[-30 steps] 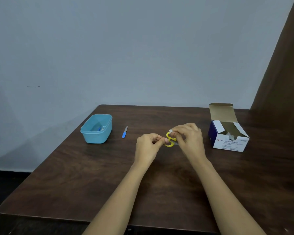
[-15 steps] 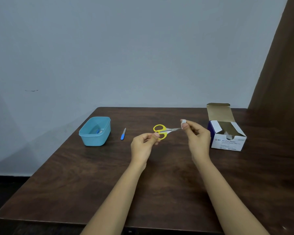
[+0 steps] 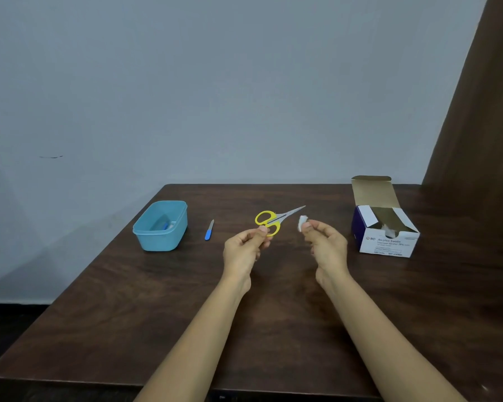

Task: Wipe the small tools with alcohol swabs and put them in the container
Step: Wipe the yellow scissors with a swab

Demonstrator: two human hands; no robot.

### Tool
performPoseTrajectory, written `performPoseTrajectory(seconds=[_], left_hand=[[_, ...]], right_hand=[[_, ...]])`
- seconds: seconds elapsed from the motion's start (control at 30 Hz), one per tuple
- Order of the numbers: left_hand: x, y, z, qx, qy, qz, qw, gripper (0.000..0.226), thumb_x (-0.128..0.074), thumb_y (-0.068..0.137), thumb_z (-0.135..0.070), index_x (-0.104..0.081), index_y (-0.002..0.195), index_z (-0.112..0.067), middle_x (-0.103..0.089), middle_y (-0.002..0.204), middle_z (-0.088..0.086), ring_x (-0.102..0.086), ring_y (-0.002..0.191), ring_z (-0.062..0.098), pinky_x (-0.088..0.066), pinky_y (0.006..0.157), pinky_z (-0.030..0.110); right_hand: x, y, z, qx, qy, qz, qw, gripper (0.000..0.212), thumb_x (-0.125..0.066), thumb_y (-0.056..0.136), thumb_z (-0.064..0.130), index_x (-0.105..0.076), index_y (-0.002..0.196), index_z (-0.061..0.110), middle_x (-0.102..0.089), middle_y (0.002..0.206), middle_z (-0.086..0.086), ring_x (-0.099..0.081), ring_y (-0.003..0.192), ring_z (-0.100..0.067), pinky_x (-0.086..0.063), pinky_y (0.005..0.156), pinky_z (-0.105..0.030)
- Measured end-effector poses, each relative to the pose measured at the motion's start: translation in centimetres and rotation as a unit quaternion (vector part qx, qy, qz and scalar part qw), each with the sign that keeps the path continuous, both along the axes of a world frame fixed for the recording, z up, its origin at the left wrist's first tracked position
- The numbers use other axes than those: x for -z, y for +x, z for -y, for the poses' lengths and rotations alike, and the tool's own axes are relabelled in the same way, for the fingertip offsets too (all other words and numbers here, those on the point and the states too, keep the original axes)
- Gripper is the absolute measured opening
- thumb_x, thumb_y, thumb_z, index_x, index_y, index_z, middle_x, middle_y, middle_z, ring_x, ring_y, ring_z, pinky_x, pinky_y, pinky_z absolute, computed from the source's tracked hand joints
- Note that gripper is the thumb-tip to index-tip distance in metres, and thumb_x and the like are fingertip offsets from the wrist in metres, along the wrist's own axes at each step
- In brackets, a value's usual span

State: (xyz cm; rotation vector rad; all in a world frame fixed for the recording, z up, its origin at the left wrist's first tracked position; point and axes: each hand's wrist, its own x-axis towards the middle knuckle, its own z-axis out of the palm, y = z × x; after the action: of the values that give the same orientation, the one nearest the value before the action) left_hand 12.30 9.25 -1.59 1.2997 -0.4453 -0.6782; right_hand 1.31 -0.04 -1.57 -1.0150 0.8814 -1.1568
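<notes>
My left hand (image 3: 246,246) pinches the lower yellow handle loop of small scissors (image 3: 276,219), held above the table with the steel blades pointing up and to the right. My right hand (image 3: 325,245) holds a small white alcohol swab (image 3: 302,222) between thumb and fingertips, just below and clear of the blade tips. A light blue plastic container (image 3: 161,226) stands at the left of the table with a few small items inside. A small blue-handled tool (image 3: 209,230) lies on the table to the right of the container.
An open white and purple box of alcohol swabs (image 3: 385,227) stands at the right, flap raised. The dark wooden table (image 3: 157,300) meets a grey wall at the back. A brown curtain (image 3: 482,140) hangs at the far right.
The right hand slid the swab along the blades and off the tips, then dropped slightly away. The left hand keeps hold of the scissors, now fully uncovered.
</notes>
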Motion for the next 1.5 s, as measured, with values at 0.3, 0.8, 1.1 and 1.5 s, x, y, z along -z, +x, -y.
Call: performPoseTrajectory(seconds=[0.3, 0.8, 1.1, 1.5], left_hand=[[0.0, -0.2, 0.0, 0.025, -0.008, -0.013, 1.000, 0.013, -0.071, 0.085, -0.024, -0.074, 0.093, -0.014, -0.076, 0.089, 0.004, -0.065, 0.073, 0.006, -0.045, 0.064, 0.020], [0.1, -0.4, 0.1, 0.016, 0.018, 0.015, 1.000, 0.018, -0.072, 0.084, -0.026, -0.074, 0.097, -0.013, -0.073, 0.083, -0.001, -0.063, 0.072, 0.004, -0.043, 0.063, 0.021], [0.3, -0.9, 0.0, 0.037, 0.012, 0.067, 0.997, 0.011, -0.071, 0.085, -0.025, -0.075, 0.086, -0.015, -0.074, 0.081, 0.000, -0.065, 0.070, 0.003, -0.044, 0.055, 0.011], [-0.7, 0.1, -0.8, 0.036, 0.014, 0.111, 0.993, 0.019, -0.068, 0.087, -0.028, -0.075, 0.091, -0.011, -0.073, 0.076, -0.004, -0.067, 0.067, 0.001, -0.044, 0.053, 0.005]], right_hand=[[0.4, 0.7, -0.7, -0.062, -0.076, -0.063, 0.993, 0.014, -0.064, 0.089, 0.004, -0.069, 0.102, 0.004, -0.069, 0.082, 0.002, -0.062, 0.071, 0.001, -0.045, 0.058, -0.003], [0.6, 0.8, -1.0, -0.105, -0.146, -0.095, 0.979, 0.012, -0.066, 0.089, 0.011, -0.073, 0.099, 0.013, -0.074, 0.088, 0.004, -0.069, 0.079, 0.001, -0.051, 0.074, -0.012], [0.3, 0.7, -1.3, -0.126, -0.124, -0.067, 0.982, 0.011, -0.064, 0.091, 0.015, -0.072, 0.084, 0.015, -0.069, 0.073, 0.011, -0.060, 0.061, 0.012, -0.042, 0.059, -0.006], [0.2, -0.1, 0.1, -0.171, -0.325, -0.295, 0.882, 0.024, -0.051, 0.096, 0.024, -0.067, 0.080, 0.014, -0.051, 0.063, 0.003, -0.040, 0.057, -0.008, -0.031, 0.057, -0.027]])
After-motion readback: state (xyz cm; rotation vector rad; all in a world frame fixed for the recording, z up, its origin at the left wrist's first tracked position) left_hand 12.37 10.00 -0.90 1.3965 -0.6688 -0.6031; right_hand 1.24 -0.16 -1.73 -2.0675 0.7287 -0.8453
